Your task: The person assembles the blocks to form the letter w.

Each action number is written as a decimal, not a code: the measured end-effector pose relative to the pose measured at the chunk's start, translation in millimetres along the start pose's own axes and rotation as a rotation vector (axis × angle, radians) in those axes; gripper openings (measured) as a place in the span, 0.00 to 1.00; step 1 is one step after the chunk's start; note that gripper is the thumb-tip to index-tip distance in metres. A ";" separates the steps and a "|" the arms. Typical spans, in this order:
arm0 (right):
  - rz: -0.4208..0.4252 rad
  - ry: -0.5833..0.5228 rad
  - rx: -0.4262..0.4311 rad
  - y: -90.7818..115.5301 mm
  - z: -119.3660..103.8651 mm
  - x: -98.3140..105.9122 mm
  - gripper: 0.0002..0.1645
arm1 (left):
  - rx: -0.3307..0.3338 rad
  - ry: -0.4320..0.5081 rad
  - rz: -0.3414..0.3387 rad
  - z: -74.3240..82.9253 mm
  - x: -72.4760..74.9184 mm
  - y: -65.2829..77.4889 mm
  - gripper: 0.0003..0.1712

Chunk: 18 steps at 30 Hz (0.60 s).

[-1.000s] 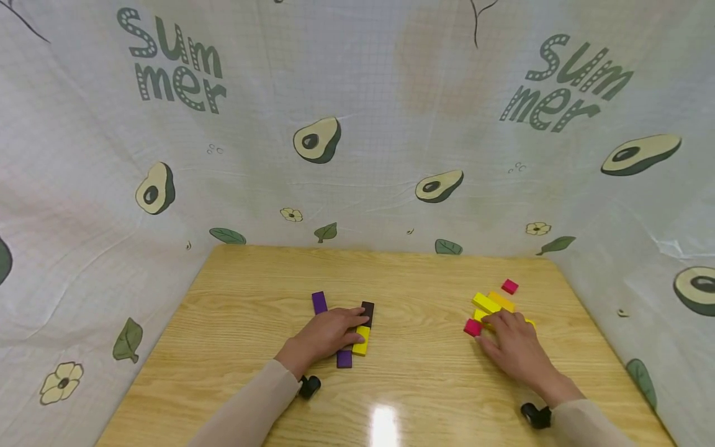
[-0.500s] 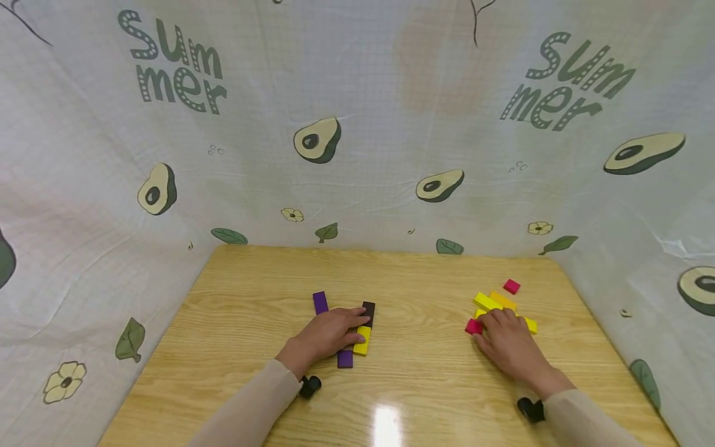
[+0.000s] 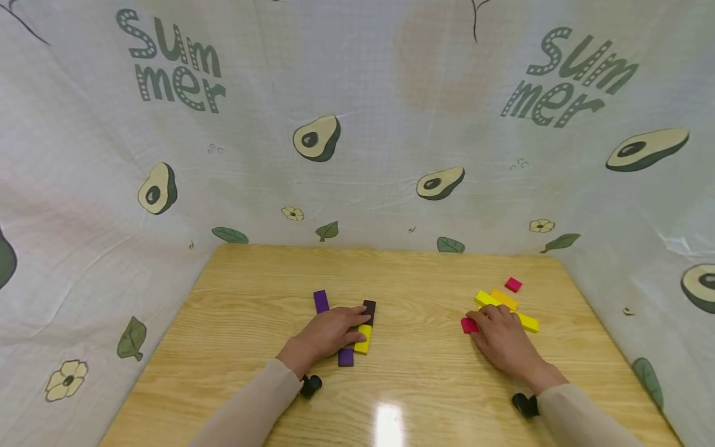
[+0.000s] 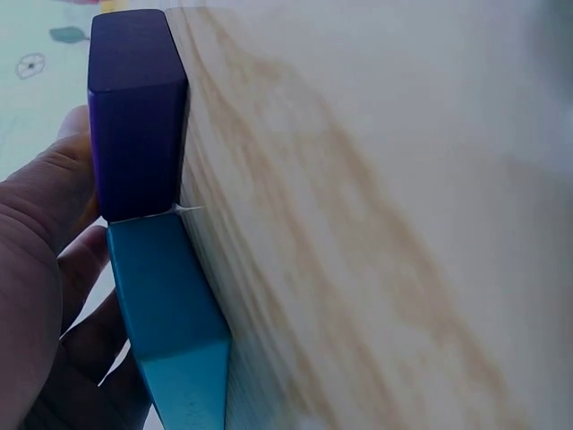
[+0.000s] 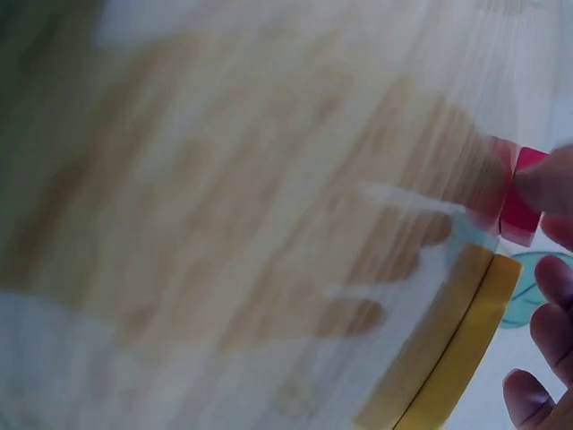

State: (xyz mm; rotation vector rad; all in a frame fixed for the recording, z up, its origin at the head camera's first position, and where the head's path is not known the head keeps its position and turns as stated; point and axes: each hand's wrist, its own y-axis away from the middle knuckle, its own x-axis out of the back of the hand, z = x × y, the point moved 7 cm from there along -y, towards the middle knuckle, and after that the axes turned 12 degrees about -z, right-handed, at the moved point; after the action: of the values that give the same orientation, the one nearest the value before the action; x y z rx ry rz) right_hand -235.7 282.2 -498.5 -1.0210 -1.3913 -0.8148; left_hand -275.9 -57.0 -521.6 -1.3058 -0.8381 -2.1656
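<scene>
My left hand [image 3: 326,332] lies over a group of blocks, its extended fingertips resting on a dark brown block [image 3: 369,310] and a yellow block [image 3: 364,343] set end to end. Purple blocks show beyond the hand [image 3: 321,302] and below its thumb [image 3: 346,357]. In the left wrist view a blue block [image 4: 175,287] meets a purple block [image 4: 136,143]; the hand hides the blue one from the head view. On the right, my right hand [image 3: 505,341] pinches a small red block [image 3: 468,325] between thumb and finger, low at the table.
Beside the right hand lie two yellow blocks, one behind [image 3: 485,298] and one to the right [image 3: 526,321], plus an orange block [image 3: 504,299]. A second red block [image 3: 513,285] sits farther back. Patterned cloth [image 3: 380,124] walls the wooden table [image 3: 424,385] at the back and sides.
The right hand has shifted slightly left and drawn the near red block away from the yellow blocks. The left hand has stayed in place on its blocks.
</scene>
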 end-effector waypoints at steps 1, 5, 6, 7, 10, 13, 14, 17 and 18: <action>-0.008 -0.002 -0.003 -0.5 0.1 0.3 0.23 | 0.000 0.002 0.000 -0.4 -0.2 0.2 0.30; -0.050 -0.013 -0.032 -2.9 5.6 0.7 0.26 | 0.001 0.009 -0.001 -1.3 -0.6 0.6 0.30; -0.059 -0.014 -0.035 -3.4 7.2 0.6 0.26 | 0.002 0.010 -0.001 -1.4 -0.7 0.5 0.30; -0.066 -0.014 -0.038 -3.8 9.0 0.3 0.25 | 0.002 0.011 -0.001 -1.4 -0.7 0.4 0.30; -0.084 -0.017 -0.040 -4.4 13.3 -1.2 0.23 | 0.002 0.011 -0.001 -1.5 -0.7 0.1 0.30; -0.093 -0.017 -0.032 -4.2 15.1 -3.1 0.19 | 0.001 0.008 -0.002 -1.4 -0.9 -0.2 0.30; -0.092 -0.019 -0.029 -4.1 15.2 -3.3 0.18 | 0.001 0.009 -0.002 -1.3 -1.0 -0.2 0.30; -0.075 -0.026 -0.021 -3.9 15.0 -2.4 0.17 | 0.001 0.008 -0.002 -0.9 -1.2 -0.1 0.30; -0.063 -0.030 -0.017 -4.0 14.7 -1.5 0.16 | 0.000 0.009 -0.003 -0.7 -1.4 -0.2 0.30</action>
State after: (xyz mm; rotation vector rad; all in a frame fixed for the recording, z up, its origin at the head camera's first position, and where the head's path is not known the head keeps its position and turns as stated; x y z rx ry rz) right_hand -245.0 294.0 -501.0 -1.0103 -1.4503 -0.8628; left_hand -275.8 -57.3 -523.1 -1.2950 -0.8374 -2.1715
